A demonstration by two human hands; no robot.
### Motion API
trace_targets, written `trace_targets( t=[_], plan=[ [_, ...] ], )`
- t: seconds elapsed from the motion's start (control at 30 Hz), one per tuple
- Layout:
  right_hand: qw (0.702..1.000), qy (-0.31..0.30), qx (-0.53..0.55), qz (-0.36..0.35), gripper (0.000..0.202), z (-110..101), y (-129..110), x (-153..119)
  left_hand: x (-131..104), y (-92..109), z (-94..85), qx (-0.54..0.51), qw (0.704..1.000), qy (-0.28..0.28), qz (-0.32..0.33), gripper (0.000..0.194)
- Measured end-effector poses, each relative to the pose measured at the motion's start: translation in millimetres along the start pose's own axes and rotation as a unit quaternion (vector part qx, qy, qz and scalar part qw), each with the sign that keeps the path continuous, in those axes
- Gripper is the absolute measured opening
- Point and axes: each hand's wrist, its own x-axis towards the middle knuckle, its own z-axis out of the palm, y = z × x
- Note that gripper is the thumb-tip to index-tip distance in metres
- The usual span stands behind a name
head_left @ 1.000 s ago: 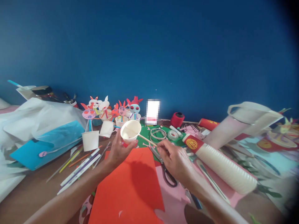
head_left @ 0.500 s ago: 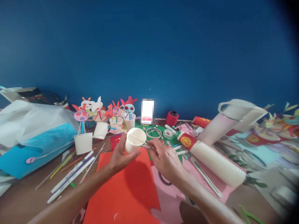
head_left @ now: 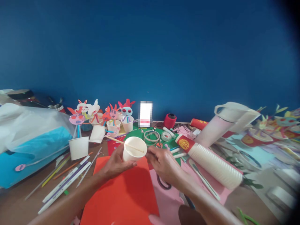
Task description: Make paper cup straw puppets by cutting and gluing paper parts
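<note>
My left hand (head_left: 118,162) is wrapped round a white paper cup (head_left: 131,157), its mouth tilted toward me. A thin wooden stick (head_left: 114,139) crosses the cup's left rim, with one end inside the cup and the other sticking out to the upper left. Whether my left fingers also touch the stick is hidden. My right hand (head_left: 161,162) is at the cup's right side, fingertips pinched together close to the rim; what they hold, if anything, I cannot make out. Beneath both hands lies a sheet of red paper (head_left: 122,193).
Paper cups with paper animal figures (head_left: 126,112) stand along the back left. Markers (head_left: 67,179) lie on the left. A stack of white cups (head_left: 213,165) lies to the right, near a pitcher (head_left: 215,125). Scissors (head_left: 164,184) lie under my right arm; tape (head_left: 166,136) is behind.
The cup has shifted slightly down and left in view. The stick's near end, earlier reaching the right fingertips, now rests inside the cup. The whole view has tilted a little.
</note>
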Motion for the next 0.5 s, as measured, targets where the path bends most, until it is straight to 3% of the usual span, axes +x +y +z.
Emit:
trace_targets(
  t=[0.13,0.5],
  plan=[
    [1.000,-0.007,0.021,0.014,0.017,-3.5,4.2,1.4,0.6,4.1,0.0,-0.019,0.999,0.036,-0.005,0.054],
    [1.000,0.017,0.025,-0.003,0.010,-6.6,3.5,3.2,1.5,-3.1,3.6,-0.016,0.998,0.055,0.001,0.049]
  ],
)
